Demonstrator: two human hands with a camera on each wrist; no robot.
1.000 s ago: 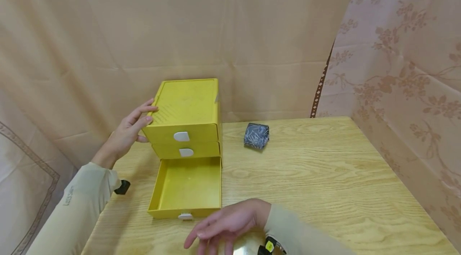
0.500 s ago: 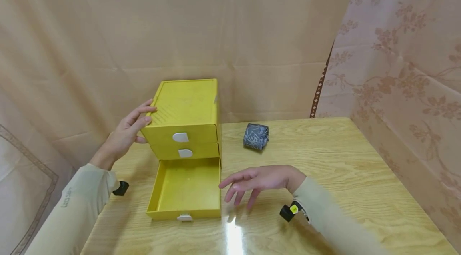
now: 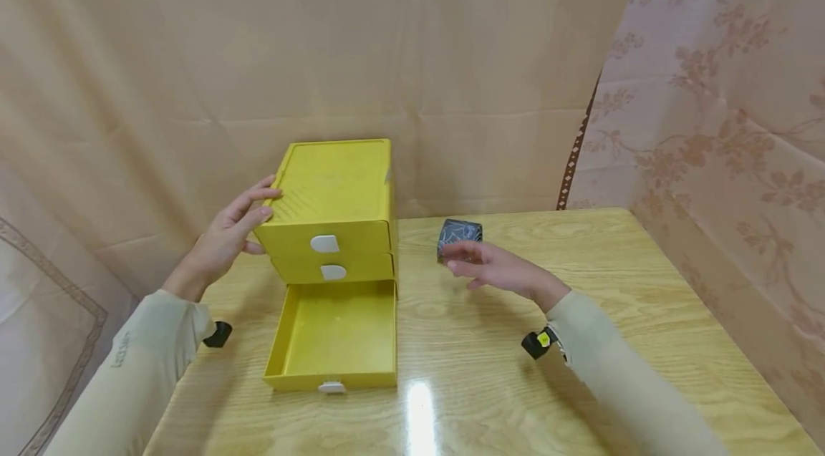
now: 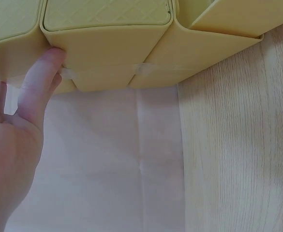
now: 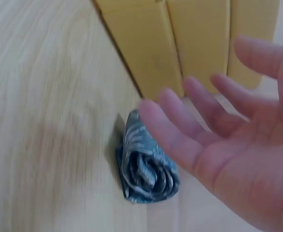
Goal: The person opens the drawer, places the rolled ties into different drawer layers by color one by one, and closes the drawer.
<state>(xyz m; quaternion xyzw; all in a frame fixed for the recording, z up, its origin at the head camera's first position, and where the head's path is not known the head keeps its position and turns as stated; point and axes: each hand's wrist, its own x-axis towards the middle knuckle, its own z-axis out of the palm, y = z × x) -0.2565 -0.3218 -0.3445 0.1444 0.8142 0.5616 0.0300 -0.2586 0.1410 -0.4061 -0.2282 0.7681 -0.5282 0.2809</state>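
My left hand (image 3: 220, 238) rests against the left side of a yellow drawer unit (image 3: 331, 180), its fingertips over the top edge. In the left wrist view the thumb (image 4: 40, 79) presses on the unit's side wall. The bottom drawer (image 3: 338, 327) is pulled out with nothing in it; the two upper drawers are closed, each with a white handle. My right hand (image 3: 499, 270), fingers spread and loosely bent, hovers at a rolled dark blue-grey necktie (image 3: 460, 230) with a pale leaf pattern. In the right wrist view the rolled necktie (image 5: 148, 169) lies beyond the fingers, which grip nothing.
Everything stands on a wooden table (image 3: 548, 248). A beige curtain (image 3: 490, 84) hangs behind it, and a flowered cloth (image 3: 741, 155) hangs on the right. A bright light reflection lies on the tabletop in front.
My right hand has moved from the front of the open drawer up and right to the rolled necktie, now partly covering it. The left hand has stayed on the drawer unit.
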